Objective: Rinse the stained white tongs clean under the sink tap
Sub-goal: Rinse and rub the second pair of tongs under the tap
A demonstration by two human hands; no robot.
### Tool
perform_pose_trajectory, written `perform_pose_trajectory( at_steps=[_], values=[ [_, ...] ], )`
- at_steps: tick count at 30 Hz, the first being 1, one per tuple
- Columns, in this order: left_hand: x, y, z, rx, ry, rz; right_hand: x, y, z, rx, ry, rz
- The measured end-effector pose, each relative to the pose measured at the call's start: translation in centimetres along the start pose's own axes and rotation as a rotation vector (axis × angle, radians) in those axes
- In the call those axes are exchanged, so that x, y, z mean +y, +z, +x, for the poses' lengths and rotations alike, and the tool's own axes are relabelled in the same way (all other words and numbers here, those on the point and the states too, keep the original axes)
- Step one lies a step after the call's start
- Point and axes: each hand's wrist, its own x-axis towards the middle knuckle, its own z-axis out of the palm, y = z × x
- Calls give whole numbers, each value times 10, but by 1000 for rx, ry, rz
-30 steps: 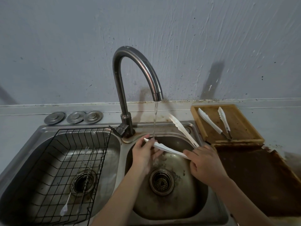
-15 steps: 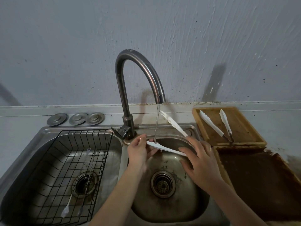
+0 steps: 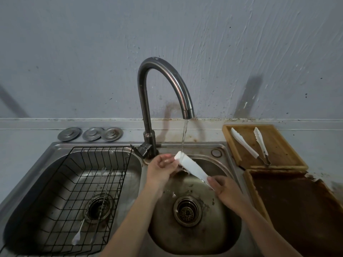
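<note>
Over the right steel basin (image 3: 194, 243), our white plastic tongs (image 3: 193, 168), splayed earlier, now look closed flat. Their long axis runs from four o'clock to ten, tip under the tap's stream (image 3: 183, 138). Our left hand (image 3: 161, 168) cups the tip; our right hand (image 3: 225, 188) pinches the handle.

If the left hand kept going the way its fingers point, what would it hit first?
Probably the white tongs: the left hand points up and right, its fingers already at the end under the water stream. Depth is uncertain.
</note>
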Motion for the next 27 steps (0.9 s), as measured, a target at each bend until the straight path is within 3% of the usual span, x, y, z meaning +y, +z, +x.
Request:
perform_pose_trajectory(
  at_steps=[2,4,9,22,24,27],
  values=[
    [-1,-6,6,117,49,45,-2,1,-1,-11,65,69],
    [-2,-6,8,134,13,12,-2,1,0,-57,155,230],
    [-2,4,-2,-122,-137,-169,-10,8,-2,-118,152,346],
    [-3,9,-5,-230,-40,-135,-12,10,-2,-120,145,331],
    [-3,14,-4,-209,-53,-197,-19,13,-3,-220,174,415],
    [-2,24,-3,-220,-114,-431,-32,20,-5,-549,280,685]
  ],
)
